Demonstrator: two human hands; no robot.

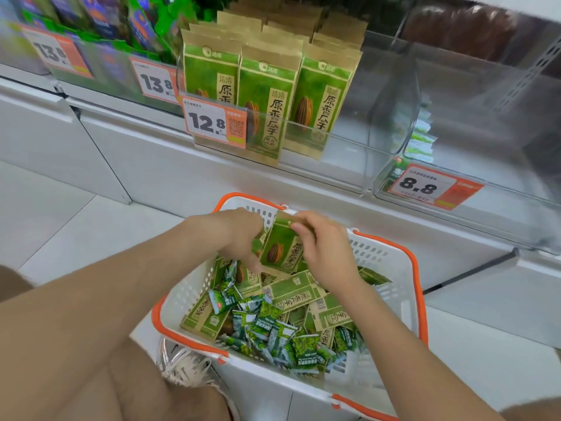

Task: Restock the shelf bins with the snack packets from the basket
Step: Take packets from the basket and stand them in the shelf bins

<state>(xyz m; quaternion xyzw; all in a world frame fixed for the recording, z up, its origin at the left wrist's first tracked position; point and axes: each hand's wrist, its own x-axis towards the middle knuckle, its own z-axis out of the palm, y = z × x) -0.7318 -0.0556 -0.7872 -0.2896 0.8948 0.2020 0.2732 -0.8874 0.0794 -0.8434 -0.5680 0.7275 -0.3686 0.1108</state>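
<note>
**Packet** (282,247): green and kraft, seed print facing the camera. Lifted just over the far end of the basket (417,268), well below the bins, not yet shelved.

**Left grip** (239,235): closed on the packet's left edge, fingers partly hidden behind it.

**Right grip** (324,253): pinching the upper right edge, thumb on the front.

**Basket stock:** more seed packets (291,294) lying flat and crossed. Small sachets (273,332) heaped toward the near side.

**Destination, judged by matching print:** bin (343,147) with the 12.8 tag (212,123), three rows standing upright, fronts out. Second bin (501,205) to the right, nearly bare, probably for the sachets.

**Handling, as advice:**
- Turn the packet upright, print forward, to match the rows.
- Hold by the edges only; paper likely to crease under a hard squeeze.
- Lift clear of the bin's front wall before lowering.
- Seat it at the front of a row, base flat, not leaning on a neighbour.
- Let go with one grip first, steadying with the other.
</note>
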